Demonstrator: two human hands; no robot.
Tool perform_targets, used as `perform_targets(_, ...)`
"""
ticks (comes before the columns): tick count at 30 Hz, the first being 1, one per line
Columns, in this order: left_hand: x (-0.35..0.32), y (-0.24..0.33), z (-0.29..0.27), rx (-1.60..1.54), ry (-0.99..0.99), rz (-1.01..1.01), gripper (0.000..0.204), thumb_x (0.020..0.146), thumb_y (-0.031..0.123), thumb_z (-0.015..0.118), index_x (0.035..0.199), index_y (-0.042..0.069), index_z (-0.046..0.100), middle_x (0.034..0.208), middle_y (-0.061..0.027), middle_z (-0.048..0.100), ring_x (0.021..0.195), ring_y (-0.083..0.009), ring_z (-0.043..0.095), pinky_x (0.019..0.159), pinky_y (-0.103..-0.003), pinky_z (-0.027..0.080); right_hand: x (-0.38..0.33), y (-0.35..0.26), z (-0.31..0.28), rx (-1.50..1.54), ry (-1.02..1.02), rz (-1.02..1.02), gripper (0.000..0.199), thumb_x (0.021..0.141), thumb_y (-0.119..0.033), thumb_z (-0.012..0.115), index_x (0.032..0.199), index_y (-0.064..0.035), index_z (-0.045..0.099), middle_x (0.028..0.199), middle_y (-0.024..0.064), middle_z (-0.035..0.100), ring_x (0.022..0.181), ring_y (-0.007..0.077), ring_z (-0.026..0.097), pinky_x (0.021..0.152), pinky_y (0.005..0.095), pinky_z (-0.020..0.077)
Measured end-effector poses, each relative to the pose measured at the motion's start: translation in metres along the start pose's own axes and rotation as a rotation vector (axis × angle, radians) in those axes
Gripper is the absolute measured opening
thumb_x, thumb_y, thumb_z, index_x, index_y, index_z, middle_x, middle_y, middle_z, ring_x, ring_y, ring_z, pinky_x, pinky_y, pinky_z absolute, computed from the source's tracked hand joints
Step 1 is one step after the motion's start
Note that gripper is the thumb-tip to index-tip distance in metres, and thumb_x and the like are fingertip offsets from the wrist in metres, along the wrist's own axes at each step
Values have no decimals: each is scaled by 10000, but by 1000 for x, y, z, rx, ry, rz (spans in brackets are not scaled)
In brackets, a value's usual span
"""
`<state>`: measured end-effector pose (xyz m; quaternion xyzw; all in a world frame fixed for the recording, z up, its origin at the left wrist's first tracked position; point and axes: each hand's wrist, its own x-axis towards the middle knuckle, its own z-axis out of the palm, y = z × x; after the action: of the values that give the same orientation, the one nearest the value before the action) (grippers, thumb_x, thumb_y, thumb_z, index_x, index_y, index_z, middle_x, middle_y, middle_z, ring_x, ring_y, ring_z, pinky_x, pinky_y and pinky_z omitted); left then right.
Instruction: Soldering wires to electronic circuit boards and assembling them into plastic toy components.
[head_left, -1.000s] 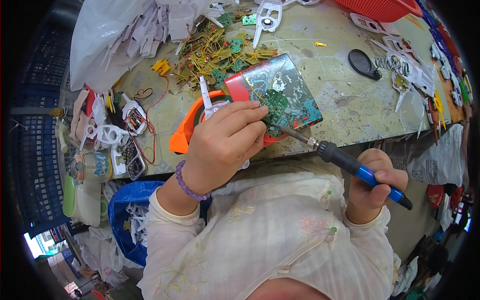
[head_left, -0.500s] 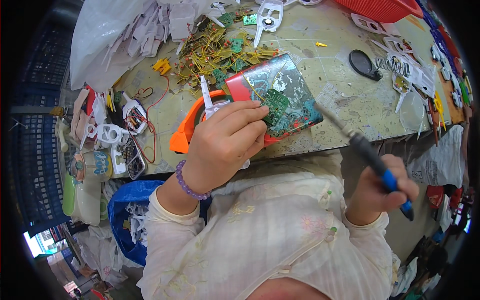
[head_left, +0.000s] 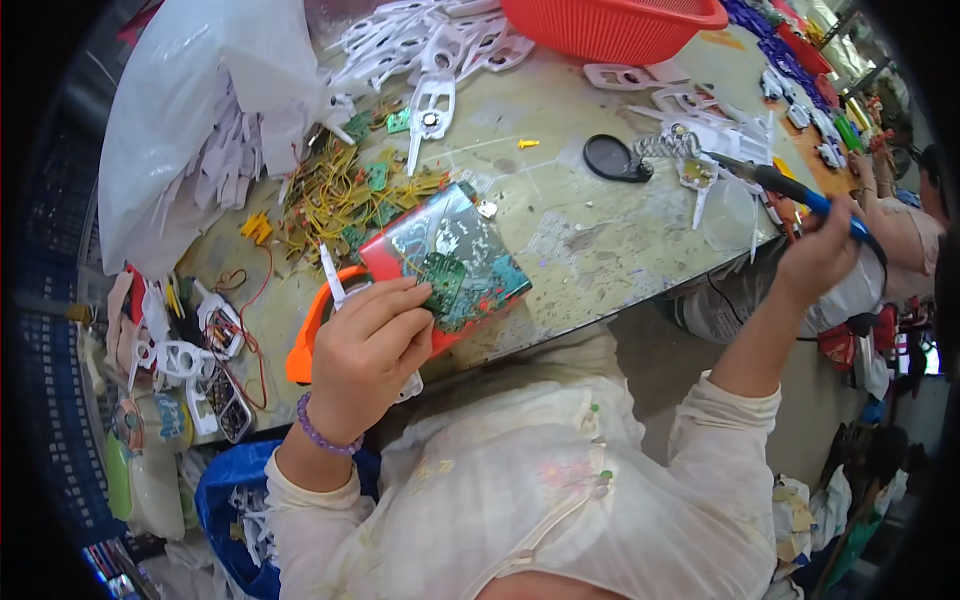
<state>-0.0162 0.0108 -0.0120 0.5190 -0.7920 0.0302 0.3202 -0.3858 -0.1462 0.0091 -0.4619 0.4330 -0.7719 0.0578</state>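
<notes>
My left hand (head_left: pixel 362 345) is closed, its fingertips gripping the edge of a green circuit board (head_left: pixel 447 288) over a red box with a worn, dark top (head_left: pixel 460 222). A slim white plastic part (head_left: pixel 331 268) sticks up beside those fingers; whether they hold it too is hidden. Just left of the hand is an orange ring-shaped roll (head_left: pixel 303 350), partly covered. At the right, my right hand (head_left: pixel 822 252) is wrapped round a soldering iron (head_left: pixel 788 187) with a black and blue handle. The iron's tip end is by a metal coil holder (head_left: pixel 668 146) on the table.
Wired yellow-brown parts (head_left: pixel 340 195) lie heaped beyond the box. White plastic housings (head_left: pixel 432 105) and a red basket (head_left: pixel 610 28) stand at the back. A clear bag (head_left: pixel 190 110) bulges at far left. A round black dish (head_left: pixel 612 158) is near the coil. A blue bag (head_left: pixel 225 500) hangs below the table edge.
My right hand has carried the soldering iron away from the box, up and right to the coil holder. My left hand keeps its grip on the circuit board. The whole view has shifted.
</notes>
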Motion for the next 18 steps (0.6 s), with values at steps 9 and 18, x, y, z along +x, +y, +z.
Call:
perform_targets(9, 4, -1, 2, -69, -4, -27, 148, 678, 5, 709, 805, 21, 636, 961, -86, 671, 918, -249, 649, 772, -344, 541, 20, 28, 32, 82, -44, 117, 214, 891, -248, 583, 883, -35, 607, 750, -2, 529, 650, 58, 458, 550, 195, 354)
perform_targets(18, -1, -1, 1, -74, -2, -53, 135, 682, 0, 712, 797, 18, 642, 956, -86, 675, 916, -261, 655, 761, -340, 547, 33, 50, 23, -21, 4, 60, 198, 890, -216, 582, 843, -25, 602, 716, -22, 531, 615, 53, 456, 535, 207, 346)
